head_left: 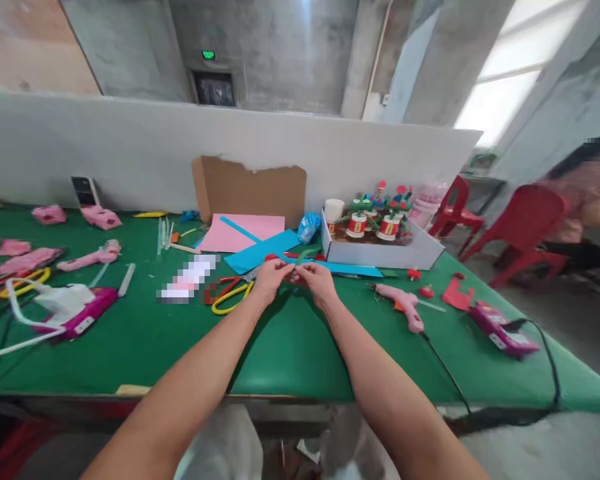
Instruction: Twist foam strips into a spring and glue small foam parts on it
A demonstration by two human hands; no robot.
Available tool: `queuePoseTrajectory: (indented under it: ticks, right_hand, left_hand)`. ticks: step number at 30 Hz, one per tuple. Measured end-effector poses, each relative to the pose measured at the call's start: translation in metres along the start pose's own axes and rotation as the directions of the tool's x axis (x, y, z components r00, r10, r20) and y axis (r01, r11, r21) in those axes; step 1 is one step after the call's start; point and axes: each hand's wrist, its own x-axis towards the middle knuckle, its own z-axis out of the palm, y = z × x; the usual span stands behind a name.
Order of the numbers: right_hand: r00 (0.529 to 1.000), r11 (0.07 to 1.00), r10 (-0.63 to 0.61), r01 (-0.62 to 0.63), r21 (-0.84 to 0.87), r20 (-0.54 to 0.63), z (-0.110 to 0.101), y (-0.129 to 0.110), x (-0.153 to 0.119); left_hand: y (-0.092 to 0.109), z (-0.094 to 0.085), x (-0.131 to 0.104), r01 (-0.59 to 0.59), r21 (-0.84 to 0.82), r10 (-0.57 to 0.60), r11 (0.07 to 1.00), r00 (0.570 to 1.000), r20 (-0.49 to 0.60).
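Note:
Above the middle of the table, my left hand (271, 279) and my right hand (317, 279) meet fingertip to fingertip. Both are closed in a pinch around something too small to make out. A curved green strip (307, 255) shows just beyond the fingers; whether it is held I cannot tell. Scissors with red and yellow handles (233, 298) lie by my left hand, their blades partly hidden behind it. Behind the hands are blue paper sheets (267, 249) and a pink sheet (233, 231).
On the right, a pink glue gun (403, 303) trails its cord over the table edge near a purple power strip (503, 330). A white box (385, 253) holds decorated paper cups (387, 228). Another purple power strip (87, 317) lies left. A person sits at far right.

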Motion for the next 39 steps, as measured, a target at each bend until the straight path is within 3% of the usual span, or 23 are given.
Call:
queuePoseTrajectory:
  ticks: [6,12,18,26,29,31,34,39]
  right_hand:
    - [0.999,0.999,0.044,-0.044,-0.012,0.013,-0.006,-0.003,0.003]
    - [0.999,0.998,0.013,-0.011,0.059,-0.04,-0.003,-0.003,0.001]
    - [1.0,0.994,-0.018,0.019,0.107,-0.011,-0.003,-0.002,0.001]
    - [0.96,0.946,-0.276,0.28,0.164,-0.051,-0.013,-0.021,0.003]
    - [0.981,0.961,-0.192,0.196,0.193,-0.04,-0.013,-0.017,0.004]
    - [0.999,0.979,-0.051,0.052,0.196,-0.012,-0.01,-0.011,0.004]
    - [0.99,0.971,0.134,-0.139,0.197,0.041,-0.006,-0.001,0.005]
    - [0.979,0.952,0.187,-0.2,0.231,0.078,-0.005,0.003,0.005]
  left_hand:
    - [0.002,-0.004,0.0,-0.026,0.163,0.024,0.986,1.0,0.013]
    - [0.004,-0.003,-0.003,0.002,-0.019,0.0,1.0,0.995,0.098]
    - [0.003,-0.002,-0.002,0.055,-0.069,-0.049,0.996,0.996,0.08]
    - [0.014,-0.008,-0.003,-0.051,-0.042,0.058,0.998,0.98,0.191]
    - [0.018,-0.009,-0.005,-0.107,-0.025,0.11,0.994,0.968,0.227]
    - [0.019,-0.01,-0.006,-0.114,0.005,0.11,0.993,0.968,0.224]
    - [0.019,-0.01,-0.006,-0.105,0.069,0.089,0.992,0.974,0.208]
    - [0.017,-0.009,-0.005,-0.096,0.148,0.068,0.984,0.98,0.187]
